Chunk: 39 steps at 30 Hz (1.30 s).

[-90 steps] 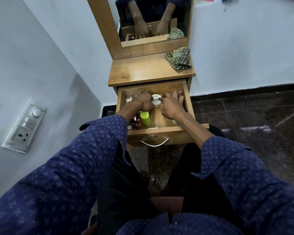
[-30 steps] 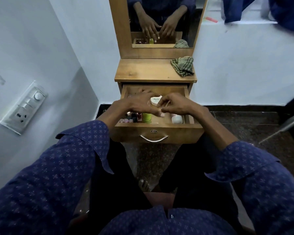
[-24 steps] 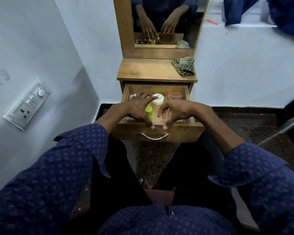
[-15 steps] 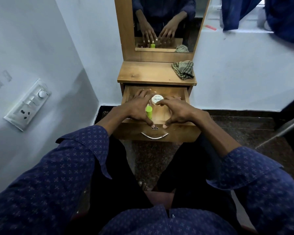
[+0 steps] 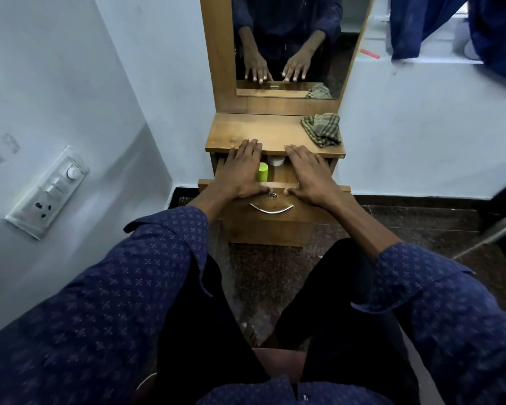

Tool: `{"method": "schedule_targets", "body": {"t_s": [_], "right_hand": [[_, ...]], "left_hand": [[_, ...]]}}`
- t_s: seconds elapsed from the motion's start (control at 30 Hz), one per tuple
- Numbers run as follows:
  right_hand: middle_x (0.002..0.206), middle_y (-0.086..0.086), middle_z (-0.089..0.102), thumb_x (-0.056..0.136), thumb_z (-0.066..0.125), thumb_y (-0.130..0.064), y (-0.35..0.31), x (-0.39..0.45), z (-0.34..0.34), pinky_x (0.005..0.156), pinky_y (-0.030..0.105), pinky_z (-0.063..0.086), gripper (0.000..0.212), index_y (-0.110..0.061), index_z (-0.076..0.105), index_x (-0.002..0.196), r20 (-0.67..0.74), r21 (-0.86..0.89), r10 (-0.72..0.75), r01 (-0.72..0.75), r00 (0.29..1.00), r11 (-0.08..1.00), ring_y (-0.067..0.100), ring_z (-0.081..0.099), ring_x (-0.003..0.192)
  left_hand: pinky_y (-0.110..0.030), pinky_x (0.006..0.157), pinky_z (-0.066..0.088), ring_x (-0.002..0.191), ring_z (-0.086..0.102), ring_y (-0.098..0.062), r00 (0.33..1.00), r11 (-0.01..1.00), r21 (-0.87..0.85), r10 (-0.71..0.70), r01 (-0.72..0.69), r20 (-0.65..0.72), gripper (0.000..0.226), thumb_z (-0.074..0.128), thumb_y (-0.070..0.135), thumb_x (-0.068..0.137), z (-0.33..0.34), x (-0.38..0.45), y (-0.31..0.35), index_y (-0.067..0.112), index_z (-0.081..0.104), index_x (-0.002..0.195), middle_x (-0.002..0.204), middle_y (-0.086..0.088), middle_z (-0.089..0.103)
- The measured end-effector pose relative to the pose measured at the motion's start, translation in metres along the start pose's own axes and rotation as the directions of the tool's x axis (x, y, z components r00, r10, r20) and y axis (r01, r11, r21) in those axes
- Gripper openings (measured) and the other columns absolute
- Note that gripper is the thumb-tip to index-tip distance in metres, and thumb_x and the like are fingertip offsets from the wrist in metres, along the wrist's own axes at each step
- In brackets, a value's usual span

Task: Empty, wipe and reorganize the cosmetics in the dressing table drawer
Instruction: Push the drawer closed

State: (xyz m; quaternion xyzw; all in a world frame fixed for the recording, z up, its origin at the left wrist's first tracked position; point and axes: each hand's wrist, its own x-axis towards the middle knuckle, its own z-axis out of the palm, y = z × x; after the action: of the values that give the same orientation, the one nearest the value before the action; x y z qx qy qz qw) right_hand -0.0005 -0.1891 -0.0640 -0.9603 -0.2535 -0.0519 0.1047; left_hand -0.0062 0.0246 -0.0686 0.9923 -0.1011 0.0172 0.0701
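The drawer (image 5: 275, 210) is now pushed most of the way under the table (image 5: 263, 133), with both flat, empty hands (image 5: 243, 171) (image 5: 310, 173) resting on its front edge, so the tidy bottles look nearly put away.

A room in a home, likely a bedroom corner: a narrow wooden dressing table (image 5: 275, 133) with a tall mirror (image 5: 286, 45) stands against pale blue painted walls, a switch-and-socket plate (image 5: 48, 191) is on the left wall, dark speckled stone floor (image 5: 406, 226) lies below, and blue cloth (image 5: 415, 24) hangs far right.
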Motion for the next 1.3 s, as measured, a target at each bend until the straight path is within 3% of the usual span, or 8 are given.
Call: {"method": "schedule_targets", "body": {"t_s": [0.2,0.43,0.6,0.7,0.8,0.97,1.3], "right_hand": [[0.174,0.012,0.011,0.088,0.082,-0.030,0.007,0.034,0.004,0.131,0.045,0.010,0.109,-0.009,0.009,0.166,0.041,-0.015,-0.025,0.026,0.999,1.000,0.030,0.003,0.161],[0.173,0.013,0.015,0.095,0.074,-0.024,0.014,0.058,0.011,0.131,0.041,0.013,0.095,-0.008,0.012,0.166,0.009,-0.034,-0.010,0.010,1.000,0.999,0.030,0.008,0.161],[0.165,0.010,0.037,0.095,0.073,-0.016,0.012,0.069,0.020,0.125,0.041,0.032,0.075,-0.011,0.036,0.160,-0.064,-0.046,0.005,-0.008,0.998,0.999,0.028,0.033,0.154],[0.153,0.004,0.056,0.090,0.073,-0.008,0.011,0.072,0.024,0.110,0.040,0.050,0.062,-0.016,0.056,0.148,-0.219,-0.052,0.056,-0.069,0.974,0.996,0.024,0.051,0.143],[0.145,0.005,0.063,0.087,0.070,0.002,0.004,0.072,0.028,0.100,0.040,0.056,0.058,-0.015,0.062,0.142,-0.280,-0.071,0.094,-0.118,0.955,0.990,0.026,0.060,0.133],[0.150,0.007,0.059,0.090,0.070,0.001,-0.002,0.080,0.035,0.116,0.038,0.043,0.059,-0.013,0.059,0.147,-0.299,-0.030,0.121,-0.136,0.946,0.990,0.025,0.052,0.142],[0.156,0.010,0.052,0.093,0.072,-0.010,-0.002,0.071,0.038,0.125,0.039,0.033,0.061,-0.010,0.052,0.151,-0.250,0.027,0.139,-0.137,0.958,0.990,0.028,0.045,0.147]], "left_hand": [[-0.053,0.130,-0.003,0.162,-0.006,-0.031,0.999,0.997,0.074,-0.014,0.012,0.035,0.117,0.063,0.070,0.090,0.003,0.026,-0.009,0.006,0.002,0.166,0.175,-0.014,0.000],[-0.054,0.130,-0.004,0.161,-0.010,-0.032,0.999,0.990,0.134,-0.042,0.041,0.005,0.111,0.043,0.078,0.095,0.016,0.050,-0.020,0.004,0.001,0.166,0.175,-0.016,-0.005],[-0.053,0.131,-0.001,0.162,-0.006,-0.033,0.995,0.988,0.130,-0.079,0.087,-0.064,0.106,0.036,0.075,0.098,0.029,0.064,-0.025,0.001,0.000,0.165,0.174,-0.019,0.000],[-0.054,0.130,0.002,0.162,0.000,-0.035,0.985,0.982,0.138,-0.111,0.129,-0.134,0.091,0.040,0.060,0.105,0.035,0.070,-0.016,-0.001,0.007,0.165,0.173,-0.022,0.007],[-0.054,0.131,0.002,0.162,0.003,-0.035,0.977,0.973,0.172,-0.127,0.157,-0.173,0.080,0.042,0.047,0.108,0.041,0.073,-0.013,0.000,0.010,0.164,0.172,-0.023,0.011],[-0.055,0.130,0.005,0.162,0.003,-0.034,0.975,0.975,0.167,-0.113,0.146,-0.192,0.077,0.044,0.043,0.109,0.040,0.081,-0.023,0.001,0.011,0.165,0.173,-0.021,0.011],[-0.055,0.130,0.000,0.161,-0.007,-0.034,0.995,0.994,0.062,-0.087,0.090,-0.046,0.090,0.034,0.062,0.106,0.039,0.078,-0.024,0.005,-0.002,0.166,0.174,-0.019,-0.002]]}}
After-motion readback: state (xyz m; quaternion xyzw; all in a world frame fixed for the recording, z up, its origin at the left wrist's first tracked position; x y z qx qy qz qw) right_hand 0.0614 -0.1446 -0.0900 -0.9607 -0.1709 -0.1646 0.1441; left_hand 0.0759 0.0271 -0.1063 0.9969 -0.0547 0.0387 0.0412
